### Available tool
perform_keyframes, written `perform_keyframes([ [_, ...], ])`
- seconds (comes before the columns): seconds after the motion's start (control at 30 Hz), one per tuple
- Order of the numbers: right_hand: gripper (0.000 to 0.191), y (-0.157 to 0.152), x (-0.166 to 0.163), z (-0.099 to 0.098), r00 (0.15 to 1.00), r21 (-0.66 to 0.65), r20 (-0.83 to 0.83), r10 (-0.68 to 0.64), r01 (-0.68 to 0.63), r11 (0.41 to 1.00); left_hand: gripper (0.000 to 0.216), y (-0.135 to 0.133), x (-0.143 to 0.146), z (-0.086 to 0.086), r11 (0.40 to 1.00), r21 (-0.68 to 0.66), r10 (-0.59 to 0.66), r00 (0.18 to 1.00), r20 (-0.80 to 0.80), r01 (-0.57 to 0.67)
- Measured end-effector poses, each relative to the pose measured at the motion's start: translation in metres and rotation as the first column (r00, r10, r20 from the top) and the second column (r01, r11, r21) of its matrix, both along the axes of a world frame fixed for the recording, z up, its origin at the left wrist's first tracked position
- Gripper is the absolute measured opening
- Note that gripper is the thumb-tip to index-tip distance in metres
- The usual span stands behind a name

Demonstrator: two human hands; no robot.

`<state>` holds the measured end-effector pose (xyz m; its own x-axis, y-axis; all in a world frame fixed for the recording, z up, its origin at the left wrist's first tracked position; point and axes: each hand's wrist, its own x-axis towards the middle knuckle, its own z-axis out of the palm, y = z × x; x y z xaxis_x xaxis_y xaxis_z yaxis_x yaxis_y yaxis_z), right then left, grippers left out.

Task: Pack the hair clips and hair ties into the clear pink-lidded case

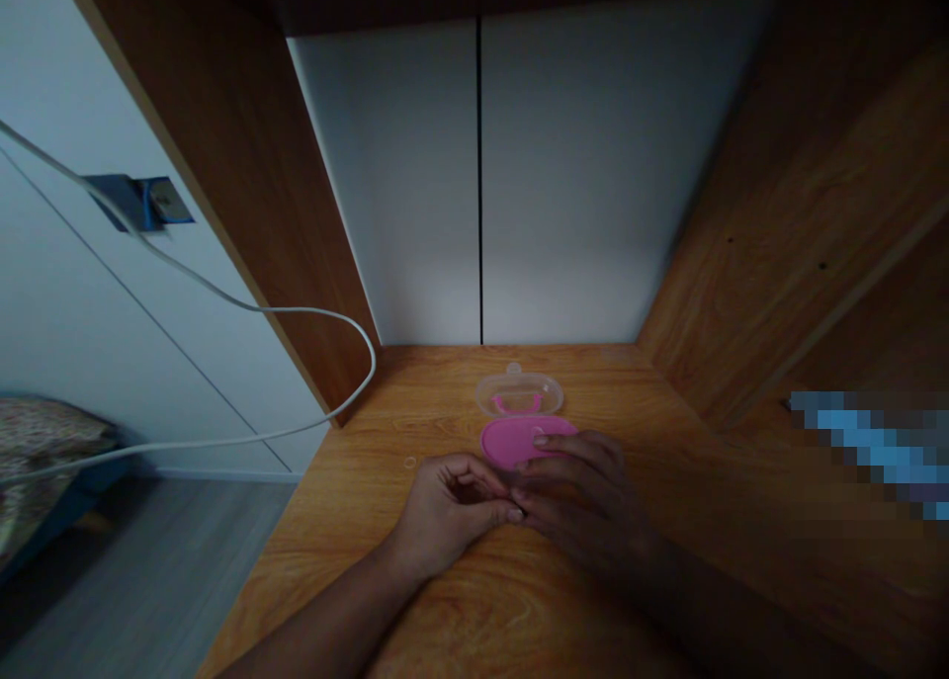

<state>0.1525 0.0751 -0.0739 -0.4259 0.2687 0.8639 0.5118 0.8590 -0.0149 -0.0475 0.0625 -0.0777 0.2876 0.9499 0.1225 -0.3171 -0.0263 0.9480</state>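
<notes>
At the near part of the wooden desk, my left hand is curled, thumb and forefinger pinched together. Its fingertips meet those of my right hand, and whatever lies between them is too small or hidden to make out. My right hand comes palm down, its upper fingers spread over the right side of a pink oval tray-like piece. Just behind that piece lies a clear plastic oval lid with a pink handle and a small tab. A tiny pale ring rests left of the pink piece.
The wooden desk top is bounded by a side panel at left, a wooden panel at right and a white back panel. A white cable loops in from the left. A patterned cloth sits beyond the desk.
</notes>
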Motion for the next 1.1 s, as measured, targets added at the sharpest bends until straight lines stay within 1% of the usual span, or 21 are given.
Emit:
perform_keyframes([
  [0.23, 0.024, -0.002, 0.005, 0.001, 0.99, -0.029, 0.141, 0.008, -0.004, 1.0, 0.029, 0.001, 0.0, -0.003, 0.999, 0.022, 0.045, 0.998, -0.053, -0.044],
  [0.53, 0.026, 0.003, 0.007, 0.0, 0.996, -0.081, 0.083, 0.037, -0.03, 0.996, 0.03, 0.001, 0.0, -0.004, 0.999, -0.017, 0.038, 0.999, -0.034, -0.038],
  [0.6, 0.026, 0.003, 0.007, 0.001, 0.998, -0.089, 0.052, 0.032, -0.027, 0.996, 0.03, 0.001, -0.001, -0.003, 0.998, -0.017, 0.056, 0.998, -0.039, -0.056],
  [0.73, 0.018, 0.007, 0.007, -0.001, 0.997, -0.129, -0.067, -0.047, 0.038, 0.991, 0.032, 0.0, -0.003, -0.002, 0.991, 0.029, 0.133, 0.989, -0.069, -0.131],
  [0.9, 0.013, 0.016, 0.009, -0.004, 0.97, -0.278, -0.137, -0.198, 0.154, 0.948, 0.035, 0.003, -0.006, -0.001, 0.966, 0.078, 0.255, 0.96, -0.116, -0.247],
  [1.0, 0.012, 0.02, 0.01, -0.006, 0.963, -0.358, -0.163, -0.213, 0.143, 0.923, 0.036, 0.005, -0.011, -0.001, 0.934, 0.138, 0.349, 0.923, -0.163, -0.329],
  [1.1, 0.013, 0.022, 0.01, -0.008, 0.963, -0.409, -0.19, -0.193, 0.101, 0.907, 0.034, 0.008, -0.021, 0.001, 0.876, 0.272, 0.465, 0.85, -0.249, -0.4],
])
